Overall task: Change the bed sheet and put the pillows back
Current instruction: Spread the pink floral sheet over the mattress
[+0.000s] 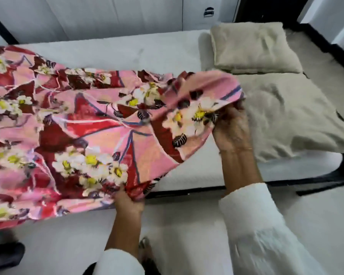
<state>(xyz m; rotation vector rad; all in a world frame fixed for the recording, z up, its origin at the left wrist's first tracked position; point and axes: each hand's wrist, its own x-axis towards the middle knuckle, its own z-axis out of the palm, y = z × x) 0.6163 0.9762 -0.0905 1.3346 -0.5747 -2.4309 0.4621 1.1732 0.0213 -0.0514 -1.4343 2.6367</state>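
A pink and red flowered bed sheet (72,126) lies crumpled over the left half of the bare white mattress (147,54). My left hand (128,201) grips the sheet's near edge at the front of the bed. My right hand (231,128) grips a raised fold of the sheet's right end, above the mattress. Two beige pillows lie at the right end of the bed: a small pillow (252,48) at the back and a larger pillow (294,120) in front, just right of my right hand.
A black bed frame (326,183) edges the mattress at the front right. White cupboard doors (111,14) stand behind the bed. The pale floor (187,225) stretches under my arms, with a dark object (4,255) at the lower left.
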